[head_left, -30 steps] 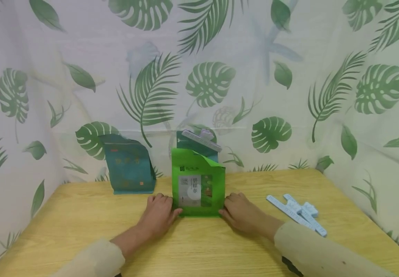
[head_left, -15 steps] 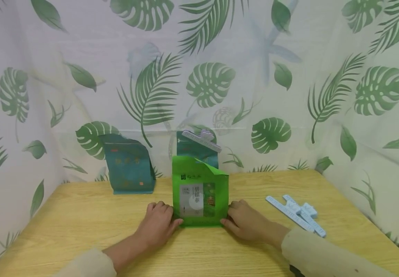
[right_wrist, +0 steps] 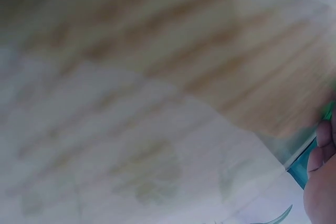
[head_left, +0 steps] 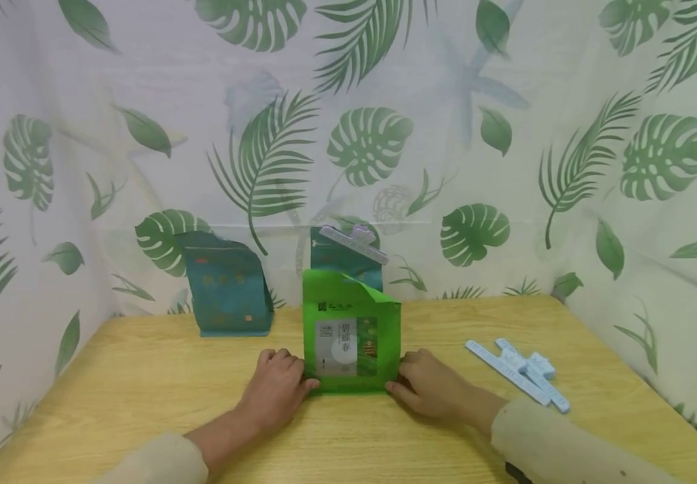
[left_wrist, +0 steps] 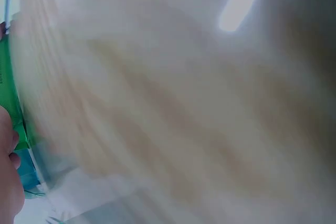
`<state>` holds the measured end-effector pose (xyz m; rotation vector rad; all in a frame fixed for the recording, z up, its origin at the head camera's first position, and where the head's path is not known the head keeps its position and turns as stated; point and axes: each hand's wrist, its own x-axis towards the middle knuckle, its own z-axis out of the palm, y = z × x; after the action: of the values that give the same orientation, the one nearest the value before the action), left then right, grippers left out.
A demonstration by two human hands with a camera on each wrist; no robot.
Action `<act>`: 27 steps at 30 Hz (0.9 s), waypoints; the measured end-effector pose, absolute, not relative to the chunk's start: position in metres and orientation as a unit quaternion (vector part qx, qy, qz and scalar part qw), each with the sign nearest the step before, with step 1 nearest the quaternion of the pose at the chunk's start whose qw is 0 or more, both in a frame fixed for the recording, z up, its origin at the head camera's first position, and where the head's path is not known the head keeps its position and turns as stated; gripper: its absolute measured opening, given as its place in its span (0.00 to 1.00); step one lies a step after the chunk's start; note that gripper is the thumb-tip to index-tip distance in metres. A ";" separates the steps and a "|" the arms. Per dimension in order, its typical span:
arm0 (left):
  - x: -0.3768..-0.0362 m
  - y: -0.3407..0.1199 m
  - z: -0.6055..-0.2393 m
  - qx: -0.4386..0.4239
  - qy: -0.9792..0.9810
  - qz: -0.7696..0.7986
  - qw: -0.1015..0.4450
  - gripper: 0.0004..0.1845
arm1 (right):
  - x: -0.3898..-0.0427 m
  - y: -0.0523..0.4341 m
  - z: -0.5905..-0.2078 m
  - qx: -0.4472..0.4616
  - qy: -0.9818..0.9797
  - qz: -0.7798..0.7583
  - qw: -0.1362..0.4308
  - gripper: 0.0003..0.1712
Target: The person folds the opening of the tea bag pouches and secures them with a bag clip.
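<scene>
A bright green tea bag (head_left: pixel 353 306) stands upright near the middle of the table, its top right corner folded over. My left hand (head_left: pixel 275 390) grips its lower left edge, thumb at the front. On the opposite side my right hand (head_left: pixel 435 386) holds the lower right edge in the same way; the other fingers are partly behind the bag. In the left wrist view only part of the left hand (left_wrist: pixel 6 171) and a strip of the green bag (left_wrist: pixel 7 85) show at the left edge. The right hand (right_wrist: pixel 323 182) appears at the right edge of its wrist view.
Behind the green bag stands a teal bag (head_left: pixel 342 265) with a purple sealing clip (head_left: pixel 354 244) across its slanted top. Another teal bag (head_left: pixel 227 289) stands back left on the wooden table (head_left: pixel 142 403). Two light blue sealing clips (head_left: pixel 508 366) lie crossed at the right. Leaf-patterned cloth surrounds the table.
Both hands have drawn the green bag a short way toward the person, away from the teal bag behind. Over the last half second the bag and hands have stayed nearly still.
</scene>
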<state>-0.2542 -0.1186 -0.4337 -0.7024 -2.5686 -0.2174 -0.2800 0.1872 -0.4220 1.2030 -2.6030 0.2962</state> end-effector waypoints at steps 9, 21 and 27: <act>-0.252 -0.119 -0.433 -0.252 -0.935 -0.081 0.238 0.16 | -0.283 0.188 -0.422 0.416 -0.895 0.100 0.125 0.14; -0.251 -0.123 -0.428 -0.248 -0.939 -0.154 0.183 0.18 | -0.282 0.187 -0.424 0.424 -0.889 0.097 0.142 0.14; -0.252 -0.120 -0.420 -0.237 -0.943 -0.175 0.154 0.16 | -0.284 0.188 -0.415 0.413 -0.894 0.119 0.126 0.18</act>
<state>-0.2523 -0.1202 -0.4199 -0.6801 -2.7023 -0.5028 -0.2835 0.1876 -0.4145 1.2014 -2.6033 0.3458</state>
